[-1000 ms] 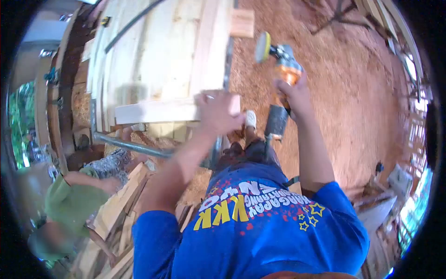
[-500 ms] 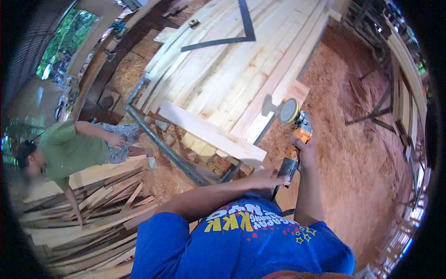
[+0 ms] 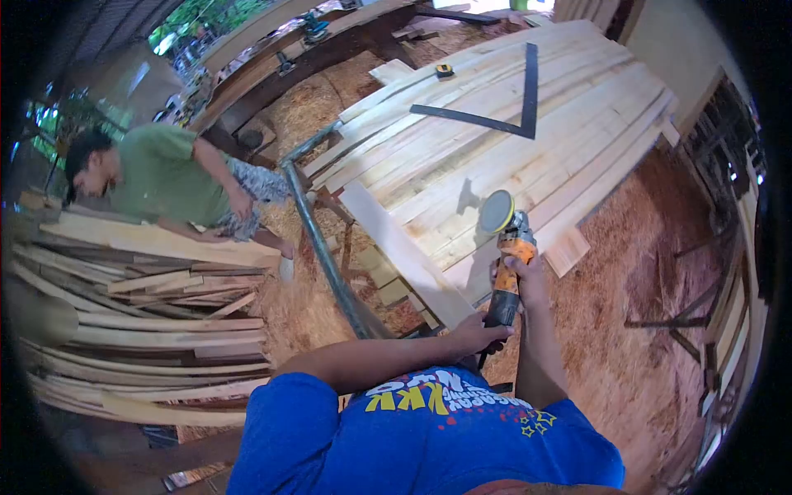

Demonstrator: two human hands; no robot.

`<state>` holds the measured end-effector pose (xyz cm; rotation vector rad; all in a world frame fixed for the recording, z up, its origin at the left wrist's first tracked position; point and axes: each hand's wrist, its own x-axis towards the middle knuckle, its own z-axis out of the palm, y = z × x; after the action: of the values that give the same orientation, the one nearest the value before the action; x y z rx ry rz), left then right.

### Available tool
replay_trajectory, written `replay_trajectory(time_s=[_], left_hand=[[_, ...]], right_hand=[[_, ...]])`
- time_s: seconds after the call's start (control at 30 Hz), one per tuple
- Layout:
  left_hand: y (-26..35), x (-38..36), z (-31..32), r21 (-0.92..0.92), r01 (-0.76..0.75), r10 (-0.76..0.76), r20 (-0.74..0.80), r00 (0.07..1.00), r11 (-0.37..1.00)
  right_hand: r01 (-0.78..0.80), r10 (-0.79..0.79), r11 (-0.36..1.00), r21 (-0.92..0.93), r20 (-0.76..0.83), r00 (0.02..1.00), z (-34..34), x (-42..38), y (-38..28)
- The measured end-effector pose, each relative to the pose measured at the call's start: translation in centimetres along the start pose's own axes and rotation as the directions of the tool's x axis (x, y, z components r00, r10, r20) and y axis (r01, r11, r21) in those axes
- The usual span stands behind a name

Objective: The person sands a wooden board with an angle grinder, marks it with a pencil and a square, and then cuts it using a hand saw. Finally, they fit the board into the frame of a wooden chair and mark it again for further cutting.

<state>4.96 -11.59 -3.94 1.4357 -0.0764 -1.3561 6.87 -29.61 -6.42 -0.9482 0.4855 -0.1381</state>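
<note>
An orange and black angle grinder [image 3: 506,280] with a round sanding disc [image 3: 497,212] is held in front of my body, over the near end of the planks. My right hand [image 3: 530,279] is wrapped around its orange body. At the black rear end, my left hand [image 3: 482,334] is closed on the grinder near its cord. The disc points up and away from me, and its shadow falls on the boards apart from it. Below lie pale wooden planks [image 3: 495,161] side by side, with a crosswise board [image 3: 404,252] at the near end.
A black carpenter's square [image 3: 529,91] and a tape measure [image 3: 445,71] rest on the planks. To the left, a person in a green shirt [image 3: 169,177] leans over stacked lumber [image 3: 165,330]. A metal pipe frame [image 3: 318,247] stands beside the planks. Sawdust covers the ground [image 3: 610,330].
My view has turned left, so the planks appear farther right. My left hand has come onto the grinder's rear end. The person in green has bent closer to the lumber.
</note>
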Motion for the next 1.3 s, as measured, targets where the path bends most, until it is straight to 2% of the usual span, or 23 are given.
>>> replay_trajectory(time_s=[0.1, 0.2, 0.3, 0.33, 0.43, 0.5, 0.53, 0.6, 0.63, 0.67, 0.7, 0.73, 0.8, 0.83, 0.87, 0.93, 0.97, 1.03, 1.07, 1.17, 1.3], left_hand=[[2.5, -1.4, -0.4, 0.083, 0.037, -0.035, -0.024, 0.999, 0.996], [1.4, 0.2, -1.6, -0.274, 0.232, -0.203, 0.133, 0.970, 0.933], [-1.5, 3.2, -3.2, -0.284, 0.275, -0.177, 0.326, 0.928, 0.918], [0.0, 2.1, -3.0, -0.231, 0.218, -0.151, 0.275, 0.949, 0.948], [2.2, 0.6, -2.4, -0.128, 0.090, -0.072, 0.142, 0.987, 0.988], [1.9, 1.7, -2.6, -0.105, 0.028, -0.017, 0.108, 0.994, 0.994], [2.2, 1.3, -2.6, -0.077, 0.011, -0.004, 0.085, 0.996, 0.997], [2.9, 0.8, -2.5, -0.006, -0.014, 0.014, 0.049, 0.999, 1.000], [2.1, 1.3, -3.4, 0.202, -0.122, 0.113, 0.057, 0.992, 0.972], [1.0, 2.8, -3.9, 0.413, -0.221, 0.194, 0.107, 0.975, 0.883], [0.6, 3.4, -4.7, 0.603, -0.307, 0.257, 0.171, 0.951, 0.736], [1.6, 2.1, -5.1, 0.789, -0.253, 0.249, 0.131, 0.960, 0.560], [0.9, 1.9, -6.1, 0.882, -0.325, 0.425, 0.164, 0.890, 0.340], [0.4, 2.1, -6.6, 0.915, -0.342, 0.502, 0.196, 0.842, 0.215], [-0.6, 2.1, -7.2, 0.939, -0.341, 0.620, 0.237, 0.748, 0.053], [-0.3, 0.8, -8.3, 0.944, -0.325, 0.470, 0.312, 0.826, -0.055], [0.1, 0.5, -8.8, 0.936, -0.329, 0.384, 0.350, 0.854, -0.122], [0.3, 0.0, -9.1, 0.926, -0.344, 0.394, 0.377, 0.838, -0.154], [0.4, 0.0, -9.3, 0.922, -0.348, 0.397, 0.388, 0.832, -0.171], [-1.4, 1.7, -9.9, 0.914, -0.350, 0.478, 0.406, 0.779, -0.205], [0.0, 0.1, -10.9, 0.873, -0.406, 0.434, 0.487, 0.758, -0.270]], right_hand=[[-0.095, 0.081, 0.989, 0.114, 0.123, 0.989, 1.5, 0.2, 0.0], [-0.291, 0.217, 0.901, 0.321, 0.247, 0.945, 0.4, 1.4, 3.1], [-0.358, 0.232, 0.849, 0.388, 0.334, 0.913, 1.2, 1.6, 3.2], [-0.450, 0.319, 0.783, 0.429, 0.345, 0.883, 1.8, 1.5, 2.7], [-0.432, 0.398, 0.896, 0.106, 0.240, 0.885, 2.5, 1.3, 0.5], [-0.348, 0.376, 0.926, -0.149, 0.254, 0.891, 3.3, 0.4, -0.9], [-0.284, 0.354, 0.921, -0.268, 0.267, 0.896, 3.1, 0.3, -1.1], [-0.207, 0.311, 0.878, -0.432, 0.184, 0.932, 1.3, 0.5, 0.1], [-0.169, 0.312, 0.814, -0.557, 0.172, 0.934, 1.2, 0.4, 0.5], [-0.124, 0.288, 0.740, -0.661, 0.144, 0.947, 0.3, -0.2, 0.1], [-0.076, 0.253, 0.654, -0.752, 0.123, 0.959, -0.2, -0.7, 0.1], [0.000, 0.180, 0.541, -0.841, 0.115, 0.977, -0.4, -0.9, 0.4], [0.122, 0.016, 0.267, -0.956, 0.131, 0.991, -0.6, -1.2, 1.0], [0.140, 0.002, 0.268, -0.953, 0.146, 0.989, -0.8, -1.0, 1.2], [0.154, -0.013, 0.268, -0.951, 0.156, 0.988, -1.1, -0.7, 1.3], [0.114, -0.019, 0.224, -0.968, 0.113, 0.993, -1.0, -0.2, 0.9], [0.143, -0.067, 0.215, -0.966, 0.132, 0.989, -0.4, -0.1, 0.6], [0.197, -0.165, 0.194, -0.961, 0.166, 0.972, 2.4, -0.8, -0.6], [0.192, -0.192, 0.226, -0.955, 0.149, 0.970, 2.9, -0.2, -0.5], [0.124, -0.134, 0.184, -0.975, 0.100, 0.986, 4.1, 1.8, -1.0], [0.104, -0.038, 0.245, -0.964, 0.098, 0.994, 4.2, 3.5, -1.0]])
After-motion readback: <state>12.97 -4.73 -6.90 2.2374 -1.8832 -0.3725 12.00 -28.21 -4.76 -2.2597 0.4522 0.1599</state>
